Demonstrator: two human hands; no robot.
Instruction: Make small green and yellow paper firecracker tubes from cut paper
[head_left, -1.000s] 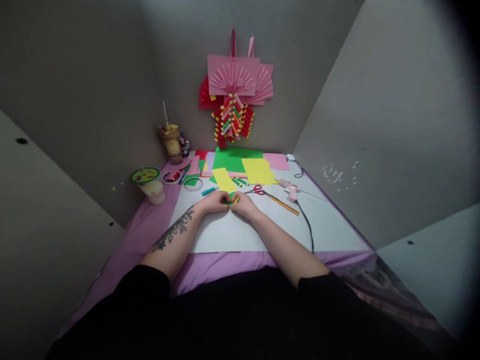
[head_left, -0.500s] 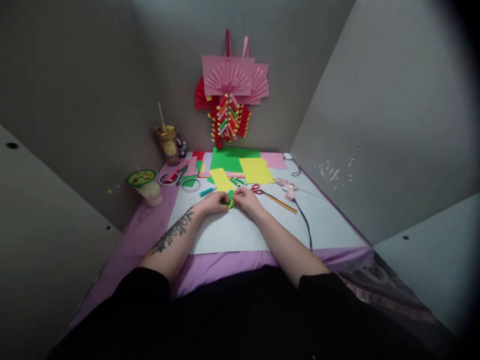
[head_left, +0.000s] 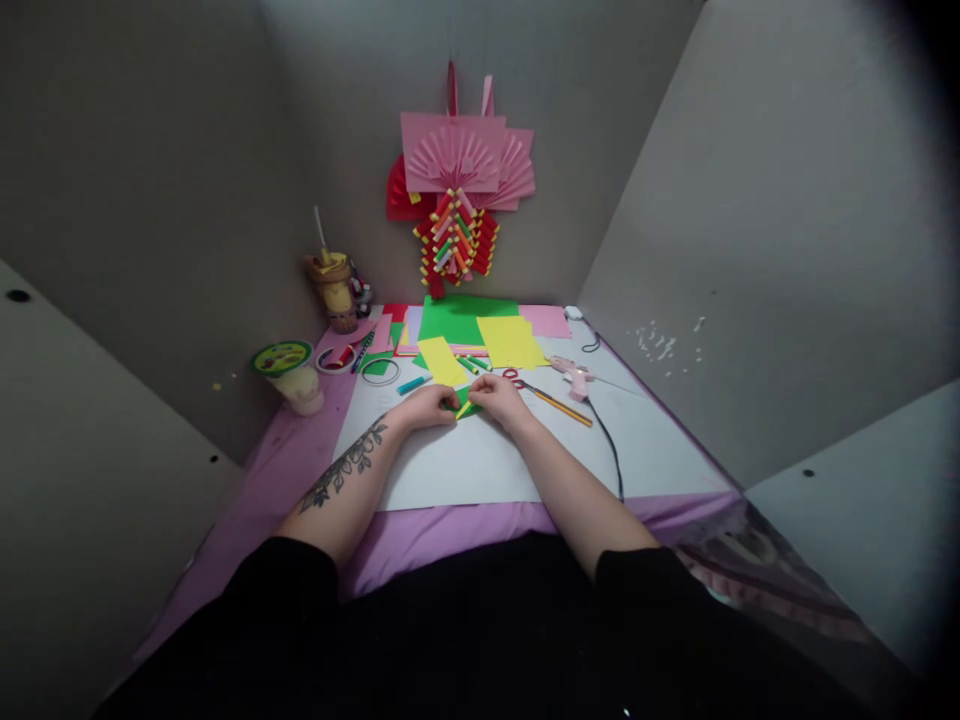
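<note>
Between my hands lies a small piece of green paper [head_left: 466, 393] with a narrow yellow paper strip [head_left: 463, 410] slanting across it. My left hand [head_left: 429, 406] is closed at the green paper's left edge, its fingertips curled over it. My right hand [head_left: 499, 400] pinches at the upper end of the yellow strip; the fingertips partly hide it. Just beyond the hands are a yellow paper sheet [head_left: 442, 362] and small green paper rolls [head_left: 480, 363]. A teal marker-like stick [head_left: 413, 384] rests left of them.
Red-handled scissors [head_left: 514, 377], a yellow pencil [head_left: 564, 409] and a pink glue gun [head_left: 576, 380] with a black cord lie right. Tape rolls [head_left: 380, 371] and lidded cups [head_left: 300, 385] stand left. Paper sheets [head_left: 472, 318] lie behind; a pink paper-fan decoration [head_left: 454, 150] hangs on the wall.
My right hand has shifted slightly right, away from my left, and more of the green paper shows between them. My left hand stays nearly in place.
</note>
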